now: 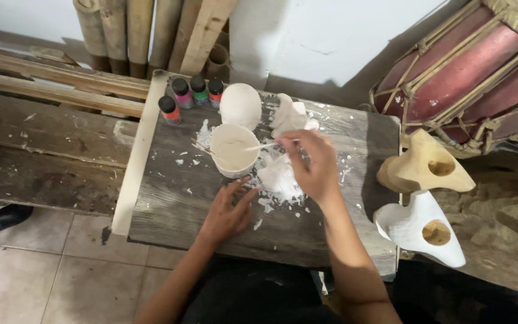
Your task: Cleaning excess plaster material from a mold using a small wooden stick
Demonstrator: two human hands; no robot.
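Observation:
My right hand holds a thin paintbrush whose tip reaches over a white cup of white paint on a dark wooden board. My left hand rests on the board just below the cup, fingers spread and touching near its base. Under my right hand lies a white-painted carved piece, partly hidden by the hand. Another white carved piece stands behind it, beside a round white lid or dome.
Several small paint bottles with black caps stand at the board's far left. Two carved wooden masks, one bare and one white, sit at the right. A red drum and bamboo poles stand at the back.

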